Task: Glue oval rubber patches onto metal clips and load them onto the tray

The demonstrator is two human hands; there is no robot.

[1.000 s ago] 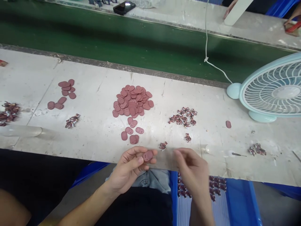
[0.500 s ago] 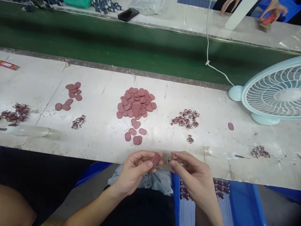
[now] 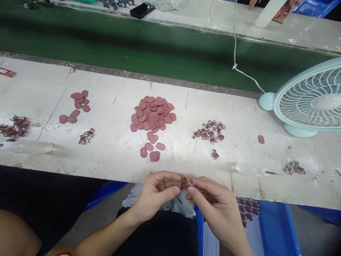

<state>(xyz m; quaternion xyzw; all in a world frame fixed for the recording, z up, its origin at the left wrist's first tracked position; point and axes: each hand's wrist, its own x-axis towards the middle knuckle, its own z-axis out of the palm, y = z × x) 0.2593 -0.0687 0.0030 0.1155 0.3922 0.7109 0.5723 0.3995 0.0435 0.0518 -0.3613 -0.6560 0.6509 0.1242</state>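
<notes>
My left hand [image 3: 158, 193] pinches a reddish-brown oval disc [image 3: 182, 182] on edge, near the table's front edge. Facing it, my right hand [image 3: 213, 201] grips a small brown figure with a pale ring shape [image 3: 191, 182], and the two pieces meet between my fingertips. Beyond my hands lies a heap of reddish-brown oval discs [image 3: 153, 113], with several loose ones in front of it. A pile of small brown figures [image 3: 210, 131] is to the right, with a single figure [image 3: 215, 154] nearer me.
A pale blue fan [image 3: 309, 99] stands at the right. Clear bottles [image 3: 34, 146] lie at the left and right [image 3: 247, 168]. A blue bin [image 3: 277, 227] with rows of figures is below the table edge. A person's hands show across the green belt [image 3: 160, 53].
My hands have come together, bringing the figure against the disc, which has turned on edge. The view has shifted slightly. Across the belt, the other person's hands have moved.
</notes>
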